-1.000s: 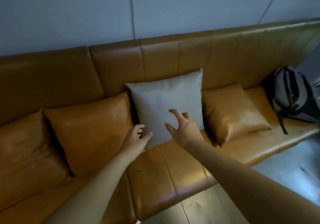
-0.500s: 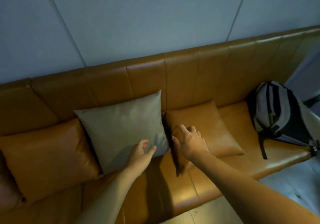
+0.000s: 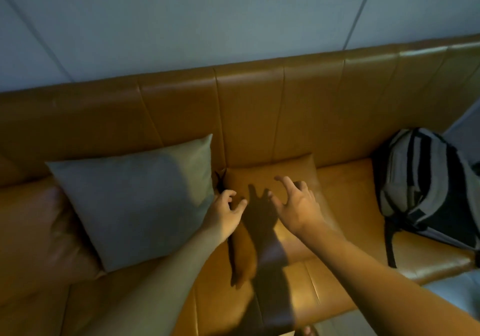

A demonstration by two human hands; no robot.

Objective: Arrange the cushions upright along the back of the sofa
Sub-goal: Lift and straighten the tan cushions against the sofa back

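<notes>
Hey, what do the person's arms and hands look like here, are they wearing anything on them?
Both forearms are bare as far as the picture shows: no sleeves, gloves, watch or bracelets. The left hand and right hand show no rings that I can make out, though the light is dim.

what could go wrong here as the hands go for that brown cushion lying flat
1. The left hand is close to the grey cushion; lifting the brown cushion could nudge the grey one out of its upright lean.
2. The brown cushion looks smooth and shiny, so the open right hand may slip on it.
3. Swinging it to the right could bump the backpack standing on the seat.
</notes>
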